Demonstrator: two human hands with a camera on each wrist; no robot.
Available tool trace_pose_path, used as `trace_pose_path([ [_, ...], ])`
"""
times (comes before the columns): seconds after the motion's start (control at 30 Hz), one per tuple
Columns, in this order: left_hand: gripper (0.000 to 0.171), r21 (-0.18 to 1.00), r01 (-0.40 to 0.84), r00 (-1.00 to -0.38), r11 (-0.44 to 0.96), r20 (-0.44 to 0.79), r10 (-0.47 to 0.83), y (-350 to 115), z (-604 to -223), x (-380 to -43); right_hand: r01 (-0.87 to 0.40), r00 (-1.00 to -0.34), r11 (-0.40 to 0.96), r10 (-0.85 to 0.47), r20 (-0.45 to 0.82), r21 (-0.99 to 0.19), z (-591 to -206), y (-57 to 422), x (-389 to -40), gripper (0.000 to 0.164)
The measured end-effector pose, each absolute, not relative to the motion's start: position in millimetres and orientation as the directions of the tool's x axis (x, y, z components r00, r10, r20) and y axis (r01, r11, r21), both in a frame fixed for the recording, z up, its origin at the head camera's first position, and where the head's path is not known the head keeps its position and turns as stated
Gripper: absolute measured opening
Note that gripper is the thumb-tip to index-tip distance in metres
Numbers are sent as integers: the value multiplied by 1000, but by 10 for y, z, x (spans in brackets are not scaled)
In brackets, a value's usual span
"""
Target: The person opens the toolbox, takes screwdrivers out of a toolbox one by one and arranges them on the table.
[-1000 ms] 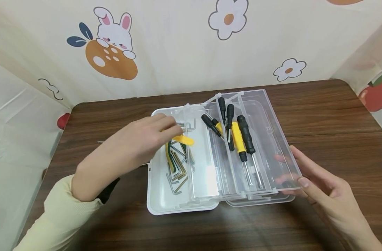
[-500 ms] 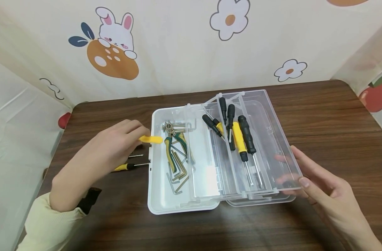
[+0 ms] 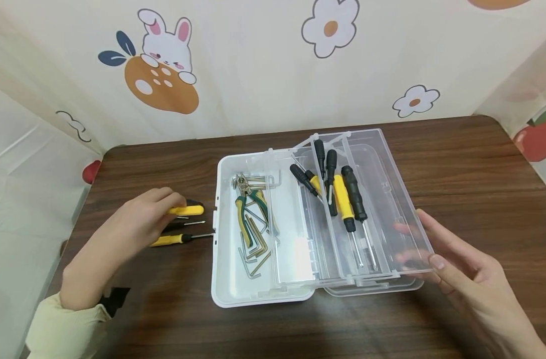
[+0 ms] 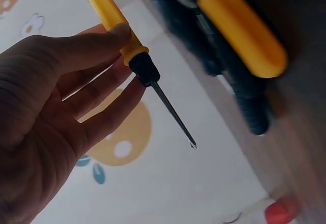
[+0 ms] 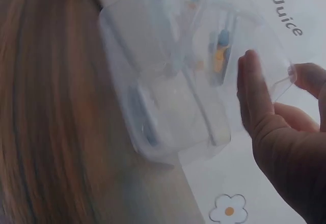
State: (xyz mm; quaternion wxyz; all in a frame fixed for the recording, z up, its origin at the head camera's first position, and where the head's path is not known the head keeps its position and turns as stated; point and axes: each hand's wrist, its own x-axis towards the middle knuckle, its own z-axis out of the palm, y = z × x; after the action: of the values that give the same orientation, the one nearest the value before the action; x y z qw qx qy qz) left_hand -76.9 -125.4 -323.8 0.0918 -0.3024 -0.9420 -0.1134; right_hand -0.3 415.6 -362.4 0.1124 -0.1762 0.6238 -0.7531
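Observation:
My left hand (image 3: 142, 219) pinches a screwdriver (image 4: 109, 12) by its yellow handle, above the tabletop left of the white toolbox (image 3: 225, 294). In the left wrist view the thumb and fingers meet on the handle, and the bare shaft points away from the palm. My right hand (image 3: 474, 276) grips the front right corner of the clear tray (image 3: 387, 219), thumb on top and fingers beneath. This tray overlaps the right part of the toolbox and holds several black screwdrivers (image 3: 353, 192) and a yellow one (image 3: 342, 197).
Pliers (image 3: 243, 214) with green-and-yellow grips and several hex keys (image 3: 257, 237) lie in the white toolbox. Left of it, a yellow-handled screwdriver (image 3: 167, 240) and black-handled tools (image 3: 175, 226) lie on the brown table (image 3: 165, 309). A patterned wall covering (image 3: 250, 70) rises behind.
From over the white toolbox, my left hand has moved left with the yellow screwdriver to above the tools on the table. My right hand stays at the tray's corner.

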Motion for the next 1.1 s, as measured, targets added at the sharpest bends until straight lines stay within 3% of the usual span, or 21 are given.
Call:
trace_pose_path([
  [0.2,35,152,557,-829,817,161,535,-1292,-3326,-782,76,-918,-180,-396,1,-981,-3634,4206,1,64],
  [0.5,29,174,504,-862,846,43,505,-1299,-3374,-810,64,-892,-367,-437,112,-928,-3702,4216,-45,65],
  [1.1,25,171,417,-895,893,-94,436,-1249,-3394,-838,61,-885,-390,-447,130,-919,-3697,4205,-49,64],
])
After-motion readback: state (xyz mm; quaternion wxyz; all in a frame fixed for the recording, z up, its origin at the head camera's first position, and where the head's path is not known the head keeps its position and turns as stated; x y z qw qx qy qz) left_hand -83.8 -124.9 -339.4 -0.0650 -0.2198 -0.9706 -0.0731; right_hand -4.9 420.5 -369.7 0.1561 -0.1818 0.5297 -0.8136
